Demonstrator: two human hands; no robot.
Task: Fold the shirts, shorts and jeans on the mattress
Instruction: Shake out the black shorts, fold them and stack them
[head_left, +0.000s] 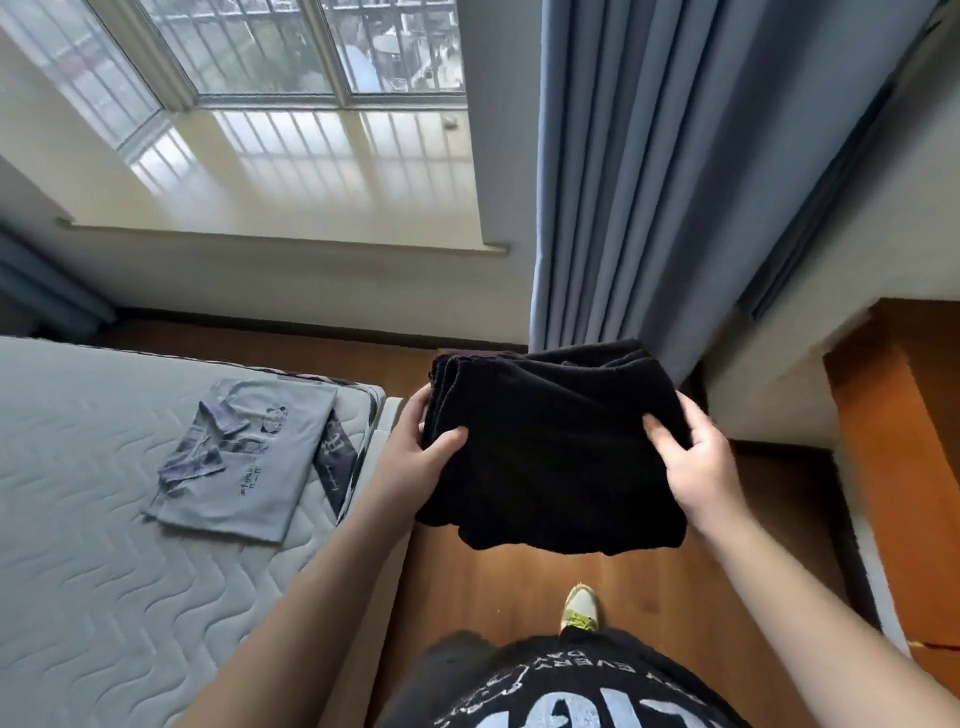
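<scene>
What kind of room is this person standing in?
Most likely a bedroom at home: a grey quilted mattress bearing a folded grey polo shirt, long blue curtains beside a barred window, and a wooden floor.

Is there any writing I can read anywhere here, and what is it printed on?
"EVERY DAY", seen upside down: on the person's black T-shirt; the big pale letters below it are cut off.
Small dark print on the folded grey shirt: too blurred to read.
Script on the mattress edge label: too small to read.
</scene>
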